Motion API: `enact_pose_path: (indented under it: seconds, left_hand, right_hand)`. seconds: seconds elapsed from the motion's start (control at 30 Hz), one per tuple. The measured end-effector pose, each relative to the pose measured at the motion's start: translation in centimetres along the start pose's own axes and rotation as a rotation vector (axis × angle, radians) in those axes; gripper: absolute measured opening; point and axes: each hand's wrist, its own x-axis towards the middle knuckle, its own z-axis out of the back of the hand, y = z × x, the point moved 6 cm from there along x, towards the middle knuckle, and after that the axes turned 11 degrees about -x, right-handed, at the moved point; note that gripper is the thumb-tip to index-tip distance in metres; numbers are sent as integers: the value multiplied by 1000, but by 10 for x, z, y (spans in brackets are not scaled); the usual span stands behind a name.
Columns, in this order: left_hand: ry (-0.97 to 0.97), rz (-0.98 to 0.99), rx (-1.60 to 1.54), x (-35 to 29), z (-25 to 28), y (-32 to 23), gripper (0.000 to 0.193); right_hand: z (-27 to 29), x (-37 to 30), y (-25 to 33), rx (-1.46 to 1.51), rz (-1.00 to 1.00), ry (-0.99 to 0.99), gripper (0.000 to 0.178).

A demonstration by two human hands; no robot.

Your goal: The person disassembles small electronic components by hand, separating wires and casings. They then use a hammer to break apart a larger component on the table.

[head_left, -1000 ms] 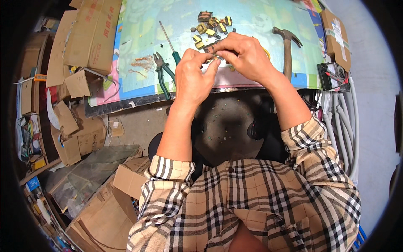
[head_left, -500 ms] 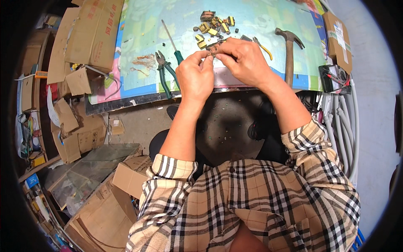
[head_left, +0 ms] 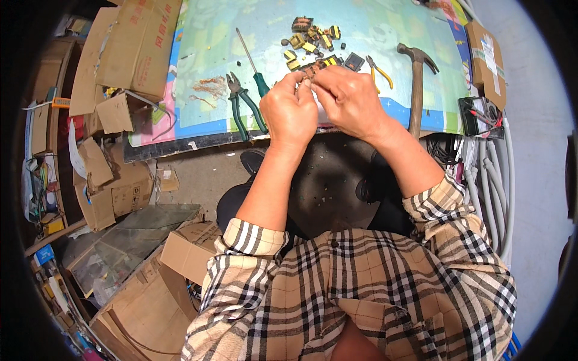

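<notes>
My left hand [head_left: 290, 113] and my right hand [head_left: 352, 102] meet at the near edge of the table, fingertips pinched together. Between them is a small copper-coloured part [head_left: 309, 73], mostly hidden by the fingers, so its exact kind does not show. Just beyond lies a loose heap of small yellow and black parts [head_left: 313, 41] with bits of copper winding. A dark rectangular piece [head_left: 354, 61] rests beside my right fingers. Left of my left hand are a green-handled screwdriver [head_left: 260, 83] and green-handled pliers [head_left: 239, 103].
Yellow-handled cutters [head_left: 379, 75] and a wooden-handled hammer [head_left: 416, 90] lie on the right of the table mat [head_left: 241, 18]. A tangle of fine copper wire [head_left: 211, 88] sits on the left. Cardboard boxes [head_left: 135, 54] flank the table, and a black meter with leads [head_left: 480, 117] is at the right corner.
My hands have shifted slightly, the left one to the right and closer to the right hand. The dark rectangular piece and cutters show more fully. The pinch on the small part stays.
</notes>
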Motion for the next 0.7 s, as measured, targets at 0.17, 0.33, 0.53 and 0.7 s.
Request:
enact_pose_path:
  seconds: [0.17, 0.33, 0.53, 0.7]
  left_hand:
    - [-62, -11, -117, 7, 8, 9, 13]
    - [-1, 21, -117, 14, 21, 6, 10]
    - [184, 128, -313, 10, 8, 10, 16]
    - [188, 131, -396, 12, 8, 16, 16]
  right_hand:
    - [2, -5, 13, 30, -13, 52, 5]
    - [19, -2, 11, 98, -70, -40, 2]
    - [21, 3, -14, 150, -190, -19, 8]
    - [19, 2, -22, 88, -193, -11, 9]
